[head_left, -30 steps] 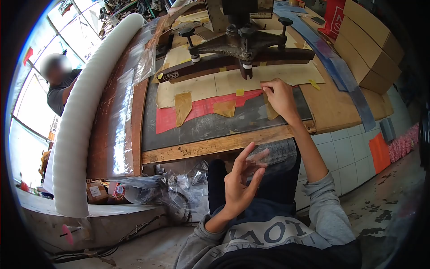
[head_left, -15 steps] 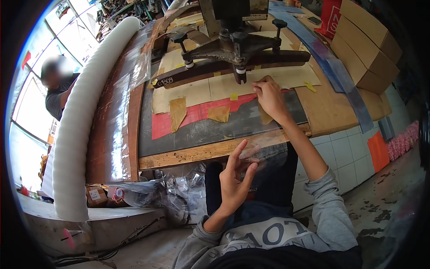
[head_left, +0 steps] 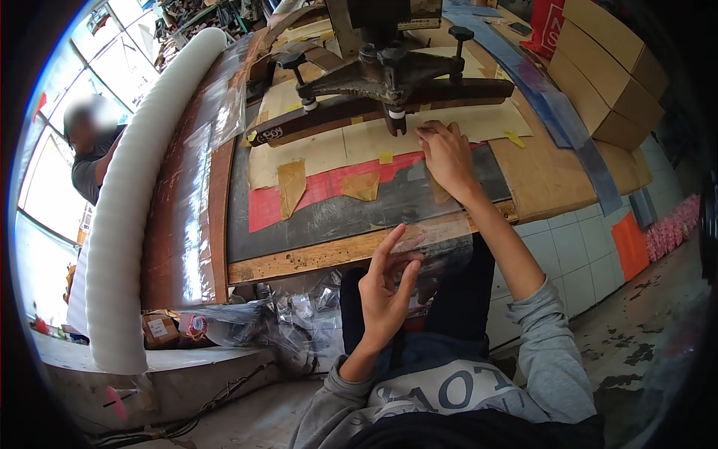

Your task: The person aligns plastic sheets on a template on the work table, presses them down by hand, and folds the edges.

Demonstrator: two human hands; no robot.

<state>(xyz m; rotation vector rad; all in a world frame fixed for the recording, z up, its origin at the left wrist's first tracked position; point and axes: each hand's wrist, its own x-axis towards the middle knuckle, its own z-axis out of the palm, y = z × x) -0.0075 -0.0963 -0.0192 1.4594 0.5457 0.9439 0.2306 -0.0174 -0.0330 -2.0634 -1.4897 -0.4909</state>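
Note:
My right hand [head_left: 450, 161] is closed in a pinch at the upper edge of a clear plastic film [head_left: 441, 228], beside the prong of a dark metal press arm [head_left: 394, 93]. The transparent film hangs down over the wooden table edge [head_left: 329, 254], its outline hard to see. My left hand [head_left: 383, 298] is below that edge, thumb and forefinger spread, its other fingers showing through the film. Under the arm, a cream sheet [head_left: 314, 153] and a red sheet [head_left: 263, 211] lie on a dark board [head_left: 314, 224], with brown tape pieces [head_left: 360, 186] on them.
A white foam roll [head_left: 123, 224] runs along the left side, with another person [head_left: 93, 153] beyond it. Cardboard boxes [head_left: 606, 75] and blue plastic strips [head_left: 553, 105] are at the right. Crumpled clear plastic [head_left: 299, 318] hangs below the table.
The view has shifted slightly, so the table and press sit further left. My right fingers have spread a little at the film's edge; my left hand keeps nearly the same pose.

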